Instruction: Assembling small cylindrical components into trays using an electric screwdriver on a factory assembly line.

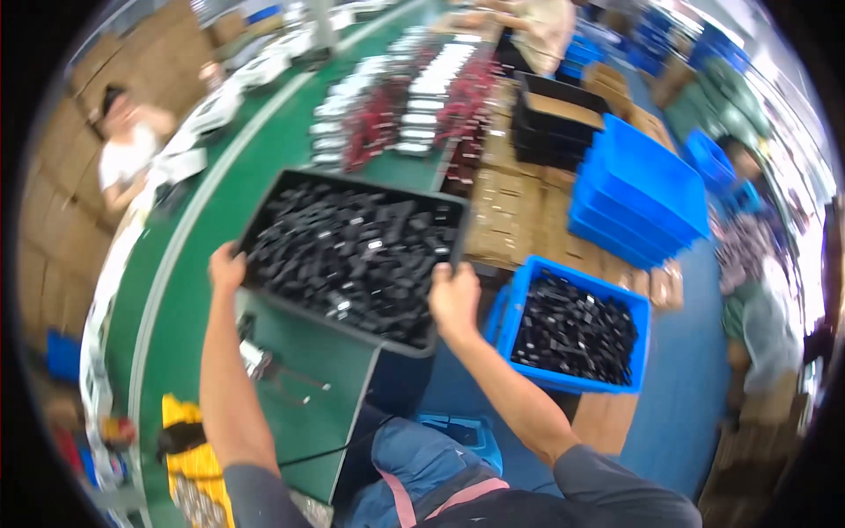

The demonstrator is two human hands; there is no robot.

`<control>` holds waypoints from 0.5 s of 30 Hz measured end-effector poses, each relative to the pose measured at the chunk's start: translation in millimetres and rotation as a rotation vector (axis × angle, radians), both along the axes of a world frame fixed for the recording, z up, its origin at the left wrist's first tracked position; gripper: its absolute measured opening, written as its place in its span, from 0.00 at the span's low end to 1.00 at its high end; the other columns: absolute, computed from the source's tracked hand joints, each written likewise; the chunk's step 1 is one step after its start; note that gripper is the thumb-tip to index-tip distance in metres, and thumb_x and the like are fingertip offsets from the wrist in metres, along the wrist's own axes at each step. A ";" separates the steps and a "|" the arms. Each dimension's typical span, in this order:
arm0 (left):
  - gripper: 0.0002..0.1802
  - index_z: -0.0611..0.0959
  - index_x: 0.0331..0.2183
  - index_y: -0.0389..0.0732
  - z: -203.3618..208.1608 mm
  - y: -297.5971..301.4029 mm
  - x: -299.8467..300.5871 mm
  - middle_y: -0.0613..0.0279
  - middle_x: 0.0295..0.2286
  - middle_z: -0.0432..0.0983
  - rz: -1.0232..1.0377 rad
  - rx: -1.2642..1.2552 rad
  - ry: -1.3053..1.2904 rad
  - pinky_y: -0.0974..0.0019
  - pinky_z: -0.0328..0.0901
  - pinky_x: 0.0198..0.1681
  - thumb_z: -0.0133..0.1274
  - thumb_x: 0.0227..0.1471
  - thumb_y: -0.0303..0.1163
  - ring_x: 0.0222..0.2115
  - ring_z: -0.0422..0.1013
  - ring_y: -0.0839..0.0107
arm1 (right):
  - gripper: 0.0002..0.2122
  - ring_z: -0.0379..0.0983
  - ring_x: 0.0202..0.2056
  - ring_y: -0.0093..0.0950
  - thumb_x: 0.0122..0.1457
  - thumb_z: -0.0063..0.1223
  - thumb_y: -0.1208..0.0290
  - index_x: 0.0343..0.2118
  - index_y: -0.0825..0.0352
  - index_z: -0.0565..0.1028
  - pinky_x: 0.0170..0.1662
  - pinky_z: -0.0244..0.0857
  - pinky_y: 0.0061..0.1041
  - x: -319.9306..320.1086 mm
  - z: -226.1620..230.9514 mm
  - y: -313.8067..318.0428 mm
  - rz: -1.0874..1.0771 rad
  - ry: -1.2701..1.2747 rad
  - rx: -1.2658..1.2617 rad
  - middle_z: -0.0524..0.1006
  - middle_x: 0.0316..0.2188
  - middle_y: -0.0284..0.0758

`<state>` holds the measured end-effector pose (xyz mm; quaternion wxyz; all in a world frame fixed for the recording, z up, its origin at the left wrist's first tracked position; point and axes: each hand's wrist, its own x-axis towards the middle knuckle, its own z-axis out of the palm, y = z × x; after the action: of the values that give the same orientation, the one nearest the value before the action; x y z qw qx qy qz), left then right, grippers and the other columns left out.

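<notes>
Between my hands is a black plastic bin point(400, 345) filled with many small black parts point(352, 246), some with shiny metal bits. My left hand point(227, 267) is closed round the bin's left rim, and my right hand point(455, 299) grips its right side. Tilted a little, the bin hangs over the green workbench point(290, 422) and its right edge. Right of my right hand stands a blue bin point(642, 352) holding similar small black parts point(576, 330). The picture is slightly blurred, so the parts' exact kind cannot be made out.
Rows of silver units with red wires point(427, 97) lie farther along the bench. Stacked blue bins point(638, 189), a black crate point(550, 132) and cardboard boxes point(502, 216) stand at right. A small tool with cable point(255, 356) lies near my left forearm. A person point(132, 145) sits at left.
</notes>
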<state>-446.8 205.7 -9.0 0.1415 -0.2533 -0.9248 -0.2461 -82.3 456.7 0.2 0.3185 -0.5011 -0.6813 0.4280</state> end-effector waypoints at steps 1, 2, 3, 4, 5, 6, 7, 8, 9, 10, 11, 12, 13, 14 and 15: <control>0.24 0.78 0.44 0.45 -1.2 8.5 19.6 0.54 0.38 0.77 0.379 -0.046 0.108 0.54 0.66 0.43 0.53 0.41 0.35 0.40 0.72 0.54 | 0.16 0.75 0.33 0.40 0.55 0.51 0.66 0.40 0.74 0.71 0.40 0.65 0.37 -8.0 -6.9 1.5 0.009 -0.057 0.038 0.77 0.30 0.49; 0.27 0.75 0.48 0.45 18.0 54.7 57.5 0.54 0.43 0.73 0.585 0.016 -0.116 0.54 0.64 0.46 0.52 0.43 0.37 0.45 0.69 0.53 | 0.19 0.73 0.39 0.41 0.55 0.51 0.67 0.45 0.75 0.68 0.44 0.63 0.37 -0.7 -4.7 9.2 0.039 0.048 -0.117 0.75 0.36 0.51; 0.25 0.74 0.48 0.41 31.3 84.9 89.7 0.51 0.44 0.72 0.641 0.140 -0.088 0.55 0.63 0.47 0.51 0.45 0.36 0.44 0.70 0.53 | 0.23 0.71 0.44 0.42 0.54 0.51 0.67 0.50 0.75 0.64 0.49 0.61 0.36 8.1 3.4 12.5 0.106 0.178 -0.269 0.73 0.42 0.53; 0.25 0.74 0.48 0.38 45.3 91.2 117.9 0.49 0.45 0.72 0.749 0.264 -0.034 0.55 0.62 0.49 0.50 0.47 0.36 0.43 0.70 0.53 | 0.23 0.71 0.44 0.42 0.54 0.51 0.67 0.50 0.75 0.64 0.49 0.61 0.36 14.3 2.9 22.2 0.097 0.171 -0.274 0.73 0.42 0.53; 0.23 0.73 0.48 0.36 45.1 92.1 146.2 0.48 0.46 0.70 0.602 0.480 0.073 0.55 0.61 0.50 0.47 0.49 0.34 0.44 0.69 0.54 | 0.27 0.67 0.49 0.43 0.54 0.51 0.67 0.53 0.76 0.60 0.54 0.56 0.35 20.2 3.4 40.7 0.034 0.104 -0.040 0.68 0.47 0.54; 0.22 0.72 0.48 0.33 44.8 92.9 178.9 0.47 0.47 0.69 0.449 0.703 0.184 0.54 0.59 0.51 0.44 0.51 0.31 0.45 0.68 0.54 | 0.31 0.62 0.54 0.45 0.53 0.52 0.67 0.56 0.77 0.55 0.58 0.52 0.34 26.0 6.8 67.7 -0.025 0.043 0.205 0.63 0.52 0.55; 0.22 0.69 0.49 0.31 45.6 103.3 226.6 0.46 0.48 0.67 0.401 0.696 0.192 0.55 0.58 0.52 0.41 0.53 0.29 0.47 0.66 0.54 | 0.36 0.51 0.59 0.46 0.49 0.55 0.68 0.57 0.78 0.52 0.62 0.44 0.35 33.1 -6.5 118.5 -0.071 0.010 0.415 0.55 0.57 0.55; 0.21 0.67 0.49 0.28 43.4 107.4 270.8 0.44 0.48 0.66 0.353 0.689 0.190 0.55 0.56 0.54 0.38 0.54 0.27 0.48 0.64 0.54 | 0.37 0.49 0.60 0.48 0.45 0.57 0.69 0.57 0.76 0.53 0.62 0.45 0.39 47.6 -7.9 175.3 -0.150 -0.150 0.766 0.55 0.57 0.54; 0.21 0.66 0.50 0.27 29.2 94.8 293.7 0.42 0.49 0.64 0.259 0.606 0.278 0.56 0.54 0.55 0.37 0.55 0.27 0.50 0.62 0.53 | 0.36 0.46 0.61 0.50 0.43 0.56 0.70 0.57 0.73 0.55 0.61 0.43 0.47 56.0 0.6 222.1 -0.212 -0.318 0.802 0.54 0.58 0.52; 0.21 0.64 0.50 0.26 14.8 84.5 309.1 0.41 0.50 0.62 0.165 0.520 0.362 0.56 0.52 0.56 0.37 0.56 0.27 0.52 0.59 0.52 | 0.35 0.46 0.60 0.51 0.44 0.54 0.70 0.58 0.69 0.56 0.59 0.42 0.56 66.8 -2.0 280.8 -0.317 -0.561 0.868 0.54 0.58 0.51; 0.21 0.64 0.50 0.26 2.3 77.7 314.6 0.41 0.50 0.62 0.191 0.525 0.345 0.56 0.52 0.56 0.37 0.56 0.27 0.52 0.59 0.52 | 0.34 0.46 0.60 0.52 0.46 0.52 0.71 0.59 0.65 0.55 0.56 0.41 0.63 86.9 5.4 325.4 -0.351 -0.710 0.918 0.54 0.59 0.48; 0.22 0.63 0.51 0.25 -12.5 71.3 315.4 0.40 0.51 0.60 0.225 0.496 0.291 0.55 0.51 0.57 0.37 0.57 0.27 0.53 0.58 0.50 | 0.33 0.45 0.60 0.52 0.48 0.53 0.70 0.59 0.63 0.56 0.55 0.41 0.66 111.3 16.5 363.8 -0.341 -0.856 0.997 0.52 0.60 0.47; 0.22 0.62 0.51 0.25 -26.1 65.2 313.5 0.39 0.52 0.59 0.262 0.467 0.237 0.54 0.51 0.57 0.37 0.57 0.28 0.54 0.57 0.49 | 0.32 0.46 0.60 0.52 0.49 0.54 0.69 0.59 0.63 0.57 0.54 0.39 0.67 133.9 22.7 394.2 -0.282 -0.920 0.933 0.53 0.60 0.47; 0.23 0.61 0.51 0.24 -36.9 56.9 315.2 0.38 0.53 0.57 0.312 0.423 0.183 0.53 0.50 0.58 0.37 0.57 0.28 0.54 0.56 0.48 | 0.31 0.46 0.61 0.51 0.50 0.54 0.68 0.58 0.62 0.57 0.53 0.38 0.69 137.3 25.8 411.9 -0.202 -0.983 0.864 0.53 0.60 0.47; 0.23 0.61 0.51 0.24 -43.5 51.9 315.5 0.38 0.53 0.57 0.354 0.416 0.164 0.53 0.50 0.58 0.37 0.57 0.28 0.54 0.56 0.48 | 0.29 0.50 0.59 0.51 0.51 0.54 0.68 0.58 0.60 0.58 0.54 0.43 0.65 136.6 21.8 426.1 -0.082 -1.032 0.740 0.58 0.58 0.48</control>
<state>-131.3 257.6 -52.5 0.3055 -0.0723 -0.8697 -0.3808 54.4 882.8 22.0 0.1175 -0.5255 -0.8301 -0.1447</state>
